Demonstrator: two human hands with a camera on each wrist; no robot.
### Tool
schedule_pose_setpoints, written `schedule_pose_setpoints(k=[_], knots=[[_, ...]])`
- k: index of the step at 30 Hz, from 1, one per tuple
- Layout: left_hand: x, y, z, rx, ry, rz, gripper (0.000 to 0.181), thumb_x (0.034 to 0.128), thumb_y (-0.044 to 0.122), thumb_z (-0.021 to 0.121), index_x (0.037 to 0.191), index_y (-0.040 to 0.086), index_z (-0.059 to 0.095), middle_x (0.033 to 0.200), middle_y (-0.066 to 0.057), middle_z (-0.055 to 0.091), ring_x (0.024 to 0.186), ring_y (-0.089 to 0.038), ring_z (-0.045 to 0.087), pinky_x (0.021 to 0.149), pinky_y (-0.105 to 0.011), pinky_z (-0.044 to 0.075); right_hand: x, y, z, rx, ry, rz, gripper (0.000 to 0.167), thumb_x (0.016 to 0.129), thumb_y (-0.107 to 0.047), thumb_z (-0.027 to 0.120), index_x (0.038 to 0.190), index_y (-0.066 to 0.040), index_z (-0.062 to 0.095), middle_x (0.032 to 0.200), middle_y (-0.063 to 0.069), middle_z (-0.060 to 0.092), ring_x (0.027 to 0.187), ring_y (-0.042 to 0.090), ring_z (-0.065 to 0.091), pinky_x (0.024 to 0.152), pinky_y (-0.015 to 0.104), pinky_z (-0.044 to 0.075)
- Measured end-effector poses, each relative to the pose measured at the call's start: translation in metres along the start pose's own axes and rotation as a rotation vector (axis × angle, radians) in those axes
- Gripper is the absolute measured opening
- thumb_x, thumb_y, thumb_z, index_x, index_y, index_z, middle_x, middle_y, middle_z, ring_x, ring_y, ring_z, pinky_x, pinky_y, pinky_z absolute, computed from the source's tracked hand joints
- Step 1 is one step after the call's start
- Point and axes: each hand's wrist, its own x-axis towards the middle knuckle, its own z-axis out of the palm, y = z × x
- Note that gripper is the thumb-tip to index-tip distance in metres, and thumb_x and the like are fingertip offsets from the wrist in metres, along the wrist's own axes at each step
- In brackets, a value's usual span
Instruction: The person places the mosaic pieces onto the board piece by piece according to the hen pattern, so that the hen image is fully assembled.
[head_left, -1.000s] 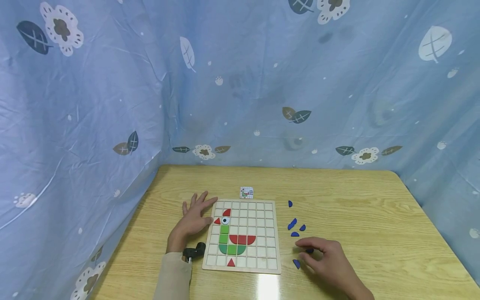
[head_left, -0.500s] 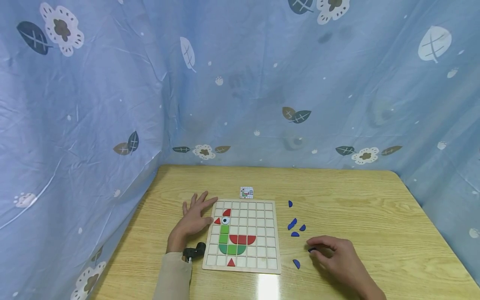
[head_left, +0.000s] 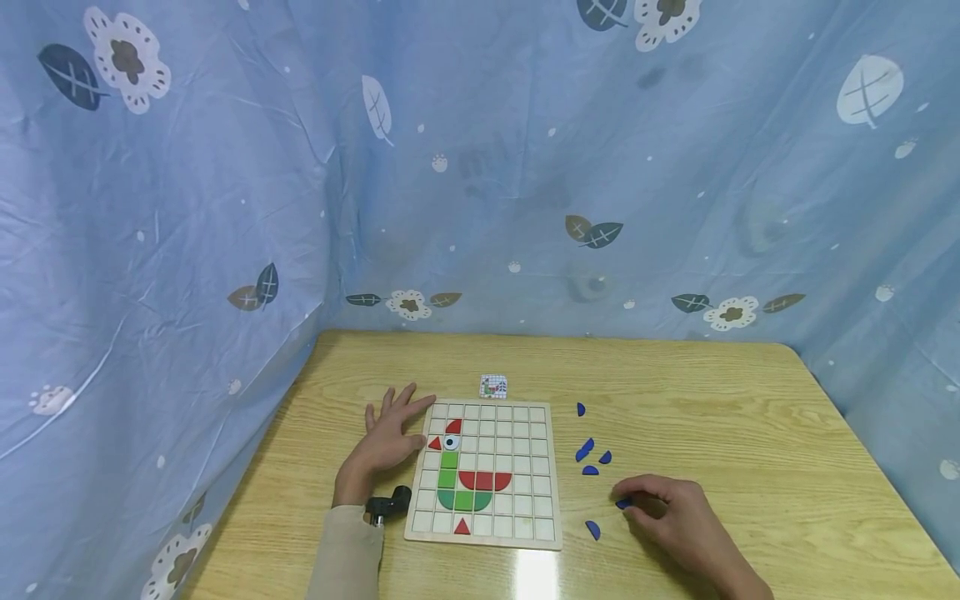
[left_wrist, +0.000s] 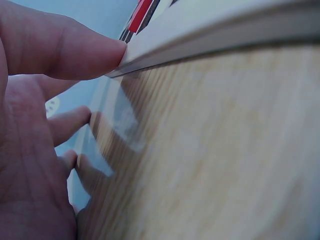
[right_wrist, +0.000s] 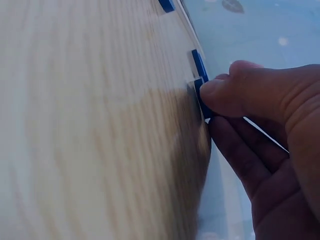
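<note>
A pale wooden grid board (head_left: pixel 521 533) lies on the table, bearing red, green and white pieces that form a bird-like figure. My left hand (head_left: pixel 387 439) rests at its left side, fingers spread. In the left wrist view the thumb (left_wrist: pixel 85 52) touches the board's edge (left_wrist: pixel 200 47). To the right of the board, my right hand (head_left: pixel 675 521) pinches a blue half-circle piece (head_left: pixel 623 503) between thumb and fingers. The right wrist view shows that blue piece (right_wrist: pixel 202 100) upright on its edge, low at the table, partly covered by the thumb.
Several other blue half-circle pieces lie between board and right hand, one (head_left: pixel 593 530) nearer the front, another (head_left: pixel 581 409) farther back. A small picture card (head_left: pixel 493 386) lies behind the board. A blue patterned curtain (head_left: pixel 480 167) hangs behind the table (head_left: pixel 712 400).
My right hand has moved slightly rightward, away from the board, with the blue half-circle piece at its fingertips; over the last half second it barely moves. The left hand stays put.
</note>
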Motion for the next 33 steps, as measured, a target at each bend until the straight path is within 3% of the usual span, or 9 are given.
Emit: schedule_pose_setpoints(k=[10, 17, 24, 33], knots=[[-0.001, 0.000, 0.000, 0.002, -0.006, 0.001, 0.073, 0.0925, 0.008, 0.070, 0.163, 0.018, 0.054, 0.183, -0.021, 0.017, 0.169, -0.051, -0.008, 0.126, -0.074, -0.022, 0.008, -0.004, 0.007, -0.019, 0.038, -0.052, 0.043, 0.075, 0.014, 0.089, 0.095, -0.024, 0.083, 0.096, -0.017, 0.082, 0.094, -0.002, 0.076, 0.086, 0.004, 0.052], [-0.001, 0.002, -0.001, 0.003, 0.000, -0.001, 0.071, 0.0930, 0.008, 0.070, 0.162, 0.017, 0.055, 0.183, -0.021, 0.019, 0.169, -0.051, -0.007, 0.126, -0.074, -0.020, 0.031, -0.014, 0.016, 0.010, 0.038, -0.173, 0.041, 0.076, 0.017, 0.085, 0.096, -0.019, 0.083, 0.095, -0.013, 0.083, 0.090, 0.000, 0.077, 0.085, 0.007, 0.055], [-0.002, 0.003, -0.001, 0.015, -0.001, -0.004, 0.072, 0.0930, 0.008, 0.069, 0.163, 0.017, 0.055, 0.183, -0.021, 0.019, 0.169, -0.051, -0.006, 0.127, -0.075, -0.019, 0.060, -0.027, 0.033, 0.064, -0.037, -0.241, 0.031, 0.082, 0.013, 0.083, 0.097, -0.014, 0.084, 0.095, -0.008, 0.084, 0.087, 0.001, 0.077, 0.076, 0.031, 0.066], [-0.002, 0.003, 0.000, 0.017, 0.008, -0.002, 0.072, 0.0920, 0.008, 0.071, 0.162, 0.019, 0.056, 0.183, -0.021, 0.020, 0.169, -0.051, -0.006, 0.127, -0.075, -0.019, 0.095, -0.045, 0.059, 0.110, -0.166, -0.363, 0.023, 0.086, 0.009, 0.084, 0.101, -0.009, 0.083, 0.099, -0.002, 0.085, 0.092, 0.011, 0.081, 0.081, 0.033, 0.067]])
